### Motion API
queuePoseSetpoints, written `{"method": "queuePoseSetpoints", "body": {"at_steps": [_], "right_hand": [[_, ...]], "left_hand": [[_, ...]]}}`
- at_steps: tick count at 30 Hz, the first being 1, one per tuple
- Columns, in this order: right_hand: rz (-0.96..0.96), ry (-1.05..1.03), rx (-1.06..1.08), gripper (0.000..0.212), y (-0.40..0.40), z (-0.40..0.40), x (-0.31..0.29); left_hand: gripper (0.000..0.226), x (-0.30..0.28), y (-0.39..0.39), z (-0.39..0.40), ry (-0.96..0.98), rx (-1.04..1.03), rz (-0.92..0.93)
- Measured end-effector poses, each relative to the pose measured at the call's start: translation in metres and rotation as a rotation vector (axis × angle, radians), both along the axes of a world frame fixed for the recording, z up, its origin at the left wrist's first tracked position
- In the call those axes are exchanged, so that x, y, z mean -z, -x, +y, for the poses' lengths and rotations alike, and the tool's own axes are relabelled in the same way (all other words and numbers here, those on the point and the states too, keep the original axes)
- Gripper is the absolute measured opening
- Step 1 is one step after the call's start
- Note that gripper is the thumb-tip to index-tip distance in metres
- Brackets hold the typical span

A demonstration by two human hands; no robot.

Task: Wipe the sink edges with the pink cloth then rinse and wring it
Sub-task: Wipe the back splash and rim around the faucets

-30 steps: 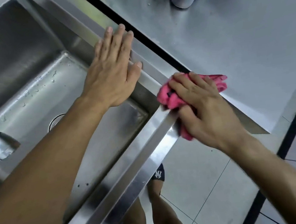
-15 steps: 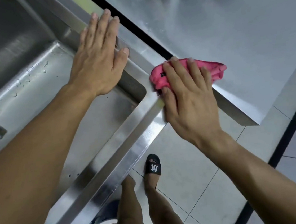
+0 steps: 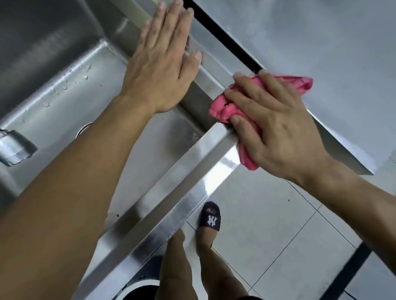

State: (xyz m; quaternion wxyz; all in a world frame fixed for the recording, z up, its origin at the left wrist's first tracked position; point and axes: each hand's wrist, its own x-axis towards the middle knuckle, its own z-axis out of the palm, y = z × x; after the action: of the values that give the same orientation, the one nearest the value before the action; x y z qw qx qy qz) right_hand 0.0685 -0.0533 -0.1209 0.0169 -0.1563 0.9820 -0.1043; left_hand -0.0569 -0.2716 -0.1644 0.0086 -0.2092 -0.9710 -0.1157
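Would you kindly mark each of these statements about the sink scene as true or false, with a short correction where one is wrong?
1. The right hand presses the pink cloth on the corner of the sink rim. True.
2. The left hand holds a sponge. False: it lies flat with straight fingers on the sink's far edge and holds nothing.
3. The pink cloth lies in the basin under running water. False: it is up on the rim corner, and no running water is seen.
4. Water droplets dot the sink basin. True.
5. A black sandal shows on the tiled floor below the rim. True.
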Motion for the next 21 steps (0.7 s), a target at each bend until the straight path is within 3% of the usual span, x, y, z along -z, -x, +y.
{"method": "queuePoseSetpoints", "body": {"at_steps": [4, 8, 10, 14, 21], "right_hand": [[0.009, 0.127, 0.086, 0.045, -0.019, -0.017, 0.000], [-0.035, 0.170, -0.172, 0.046, -0.063, -0.034, 0.005], [-0.035, 0.149, -0.182, 0.046, -0.047, -0.020, 0.004], [-0.055, 0.138, 0.031, 0.046, 0.000, -0.004, -0.004], [-0.087, 0.144, -0.068, 0.040, 0.037, -0.012, -0.009]], "left_hand": [[0.070, -0.002, -0.002, 0.001, -0.009, -0.009, -0.007], [0.071, -0.005, -0.002, 0.000, 0.013, 0.017, -0.026], [0.071, -0.006, -0.002, -0.002, 0.018, 0.018, -0.033], [0.068, -0.006, -0.004, -0.001, -0.004, 0.004, -0.032], [0.062, -0.001, -0.004, -0.007, -0.062, 0.034, -0.009]]}}
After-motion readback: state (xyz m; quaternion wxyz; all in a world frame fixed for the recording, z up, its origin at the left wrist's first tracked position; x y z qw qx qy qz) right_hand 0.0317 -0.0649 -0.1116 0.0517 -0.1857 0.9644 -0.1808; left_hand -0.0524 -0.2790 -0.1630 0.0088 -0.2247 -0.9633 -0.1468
